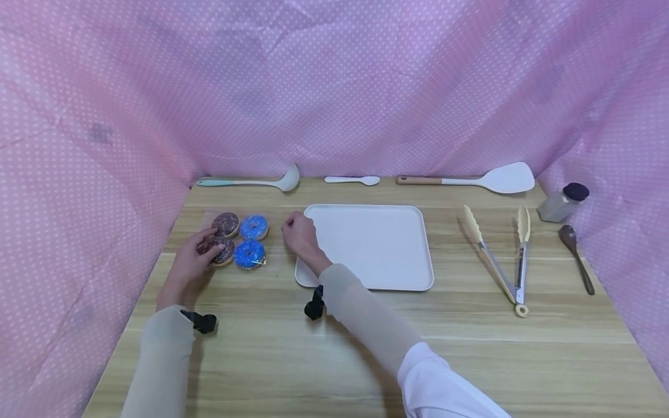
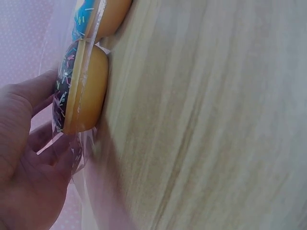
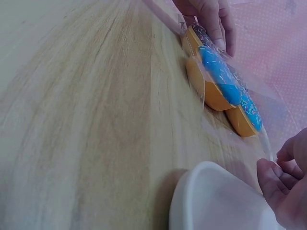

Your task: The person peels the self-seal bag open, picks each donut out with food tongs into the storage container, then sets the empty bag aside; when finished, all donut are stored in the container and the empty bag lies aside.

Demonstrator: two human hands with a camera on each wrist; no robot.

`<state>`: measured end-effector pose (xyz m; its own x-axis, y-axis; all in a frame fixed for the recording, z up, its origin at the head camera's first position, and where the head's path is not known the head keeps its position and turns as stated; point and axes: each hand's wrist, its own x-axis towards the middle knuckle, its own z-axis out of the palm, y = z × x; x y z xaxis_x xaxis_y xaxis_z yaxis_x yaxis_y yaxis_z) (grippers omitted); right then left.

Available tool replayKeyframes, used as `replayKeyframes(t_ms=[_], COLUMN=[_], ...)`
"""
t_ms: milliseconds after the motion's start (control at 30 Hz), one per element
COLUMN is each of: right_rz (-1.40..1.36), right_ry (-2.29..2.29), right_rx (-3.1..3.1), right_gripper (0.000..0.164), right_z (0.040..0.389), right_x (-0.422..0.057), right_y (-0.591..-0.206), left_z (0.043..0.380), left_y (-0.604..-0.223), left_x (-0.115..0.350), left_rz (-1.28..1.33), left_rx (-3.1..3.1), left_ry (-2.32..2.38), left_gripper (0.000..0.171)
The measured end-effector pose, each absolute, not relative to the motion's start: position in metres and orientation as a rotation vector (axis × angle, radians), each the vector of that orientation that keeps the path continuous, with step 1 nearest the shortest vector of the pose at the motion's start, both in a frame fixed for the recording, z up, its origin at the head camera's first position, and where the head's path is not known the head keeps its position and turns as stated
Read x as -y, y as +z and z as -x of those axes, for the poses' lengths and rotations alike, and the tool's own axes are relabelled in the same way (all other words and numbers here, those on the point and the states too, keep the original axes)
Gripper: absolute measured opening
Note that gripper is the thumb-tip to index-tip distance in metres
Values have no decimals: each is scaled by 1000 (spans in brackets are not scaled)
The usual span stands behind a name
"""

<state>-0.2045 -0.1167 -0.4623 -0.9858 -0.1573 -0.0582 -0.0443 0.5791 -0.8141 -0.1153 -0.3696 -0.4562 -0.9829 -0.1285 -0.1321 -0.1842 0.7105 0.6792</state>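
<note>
Two chocolate doughnuts [image 1: 226, 224] and two blue doughnuts [image 1: 254, 227], all with sprinkles, lie in a clear plastic bag [image 3: 259, 91] on the left of the table. My left hand [image 1: 189, 262] grips the near chocolate doughnut [image 2: 88, 91] through the plastic, thumb and fingers around its outer side. To the right of the doughnuts, my right hand [image 1: 303, 235] has its fingers curled, thumb against fingertips, pinching the bag's edge. That hand [image 3: 288, 177] is over the left rim of a white tray [image 1: 373, 247]. Its fingers partly hide the pinched plastic.
Along the back lie a ladle [image 1: 284, 182], a small white spoon [image 1: 352, 180] and a white spatula [image 1: 507, 178]. On the right are tongs [image 1: 518, 270] with spread arms, a dark-lidded jar [image 1: 558, 206] and a brown spoon [image 1: 576, 255]. Pink dotted cloth [image 1: 334, 87] encloses the table.
</note>
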Motion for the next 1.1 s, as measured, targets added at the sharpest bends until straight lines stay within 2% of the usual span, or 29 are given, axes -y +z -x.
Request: replayKeyframes(t_ms=[367,667,1100], right_rz=[240,263,344], right_ry=[-1400,-1406,-1447], right_rx=[-2678,-2676,-2669], right_gripper=[7,8,7], right_z=[201,201,200], right_x=[114,108,103], right_y=[-461,-459,-464], left_z=[120,124,127], left_y=[-457,-459,-460], left_x=[365,364,361], left_rz=[190,108,293], left_rx=[-3012,-3084,-3015], left_ry=[1028,1131,1247], left_gripper=[43,33,27])
